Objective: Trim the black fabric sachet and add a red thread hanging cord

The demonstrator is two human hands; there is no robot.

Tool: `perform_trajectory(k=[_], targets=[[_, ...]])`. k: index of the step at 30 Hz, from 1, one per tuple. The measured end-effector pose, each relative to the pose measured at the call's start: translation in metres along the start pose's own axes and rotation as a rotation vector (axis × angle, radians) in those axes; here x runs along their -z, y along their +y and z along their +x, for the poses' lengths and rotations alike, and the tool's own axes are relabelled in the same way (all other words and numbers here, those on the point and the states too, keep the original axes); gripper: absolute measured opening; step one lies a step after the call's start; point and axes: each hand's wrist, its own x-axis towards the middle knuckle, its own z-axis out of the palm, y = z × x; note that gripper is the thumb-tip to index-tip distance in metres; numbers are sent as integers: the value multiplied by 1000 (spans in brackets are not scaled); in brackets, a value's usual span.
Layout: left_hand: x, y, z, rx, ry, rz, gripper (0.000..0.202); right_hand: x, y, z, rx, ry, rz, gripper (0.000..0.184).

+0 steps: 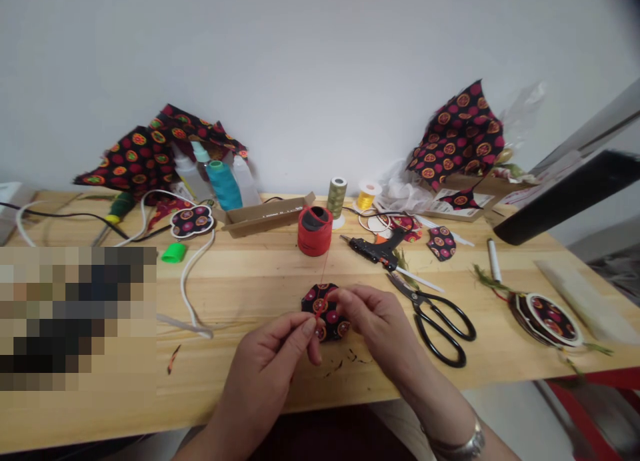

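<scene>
Above the table's front edge, my left hand (280,347) pinches one end of a short red thread strand (323,307) between thumb and forefinger. My right hand (375,324) has its fingertips closed on the strand's upper end. Behind the strand lies a dark piece with a printed round pattern (327,291), partly hidden by my fingers. From the red thread spool (315,237), a fine thread runs down towards my hands. Black-handled scissors (425,311) lie beside my right hand.
A black glue gun (377,249) lies beyond the scissors. Olive (337,201) and yellow (369,195) thread spools stand behind it. Bottles, a teal spool (225,184) and patterned fabric (135,154) are at back left. A white cord (187,281) crosses the left side. Layered discs (547,319) lie right.
</scene>
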Motion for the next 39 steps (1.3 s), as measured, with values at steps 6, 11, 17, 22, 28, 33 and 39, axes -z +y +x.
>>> perform_trajectory(k=[6,11,17,22,28,33,39], targets=[[-1,2,0,-29,-4,10,31,-8,-1,-3,-123,-80,221,21],[-1,2,0,-44,-11,-9,32,-12,-1,-3,-127,-89,318,25],[-1,5,-1,-28,-3,6,35,-13,-4,-5,-81,-49,286,20],[-1,5,-1,-20,-15,-47,33,-13,-7,-6,-22,-50,234,18],[-4,0,-2,67,-33,-359,29,-10,-10,-3,18,2,184,18],[-5,-2,2,55,23,-554,23,-1,-15,-2,100,78,109,15],[-1,-8,8,-20,127,-449,13,13,-23,-2,303,164,36,13]])
